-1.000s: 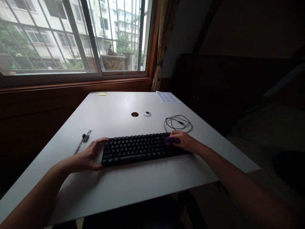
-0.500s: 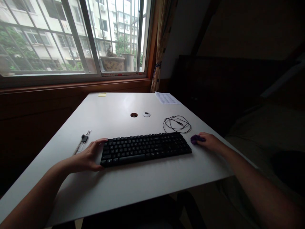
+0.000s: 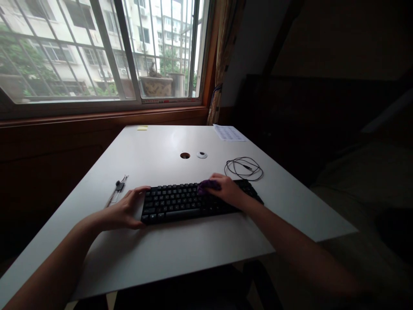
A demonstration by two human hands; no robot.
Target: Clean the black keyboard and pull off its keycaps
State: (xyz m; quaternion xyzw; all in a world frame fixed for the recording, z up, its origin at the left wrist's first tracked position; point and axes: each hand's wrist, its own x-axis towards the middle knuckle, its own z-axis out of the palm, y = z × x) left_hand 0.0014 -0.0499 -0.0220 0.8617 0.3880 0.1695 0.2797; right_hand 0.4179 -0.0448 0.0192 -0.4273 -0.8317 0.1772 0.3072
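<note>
We see the black keyboard (image 3: 176, 201) on the white surface (image 3: 167, 254), its long axis running left to right; our right hand (image 3: 228, 191), fingers clamped on a purple cloth (image 3: 206, 186), is over its far rows near mid-length, the left-hand keys lying leftward of those fingers; our left hand (image 3: 123, 212) spans the left end, thumb and fingers apart, though whether they grip we cannot tell.

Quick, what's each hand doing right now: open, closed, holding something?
Left hand: spread, holding the computer keyboard at its left end.
Right hand: closed, holding a bunched purple cloth over the computer keyboard.
</note>
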